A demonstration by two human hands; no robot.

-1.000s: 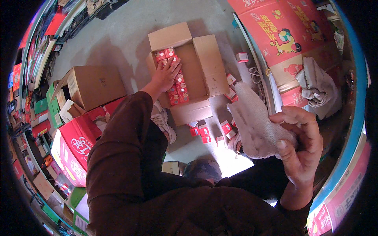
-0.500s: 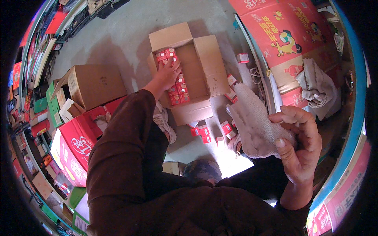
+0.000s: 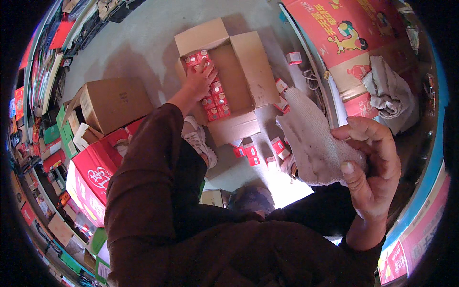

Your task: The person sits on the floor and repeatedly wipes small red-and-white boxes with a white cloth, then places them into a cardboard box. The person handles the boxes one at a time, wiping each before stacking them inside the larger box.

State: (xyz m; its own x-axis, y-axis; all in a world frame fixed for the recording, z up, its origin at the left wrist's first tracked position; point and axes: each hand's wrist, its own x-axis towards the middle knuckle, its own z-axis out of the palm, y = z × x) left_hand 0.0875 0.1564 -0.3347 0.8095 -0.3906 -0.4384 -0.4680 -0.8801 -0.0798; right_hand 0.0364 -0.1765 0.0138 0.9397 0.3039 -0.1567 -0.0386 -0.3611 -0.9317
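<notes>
My left hand (image 3: 198,82) reaches down into an open cardboard carton (image 3: 264,69) on the floor. Its fingers are spread over small red boxes (image 3: 217,103) with pale round marks, packed in rows along the carton's left side. The hand hides some of them, and none is lifted. At the right, my right hand (image 3: 374,170) pinches a greyish-white knitted cloth (image 3: 311,138) between thumb and fingers. The cloth hangs away to the left, above the floor and my right shoe.
Several loose small red boxes (image 3: 250,150) lie near my shoes, and another box (image 3: 294,58) lies right of the carton. A brown carton (image 3: 117,103) and a red carton (image 3: 93,174) stand at left. A folded grey cloth (image 3: 389,95) rests on the large red cardboard (image 3: 330,40) at right.
My left hand has shifted slightly over the red boxes, its fingers spreading more. The right hand still holds the cloth, now a little farther right in view. The whole view has shifted slightly.
</notes>
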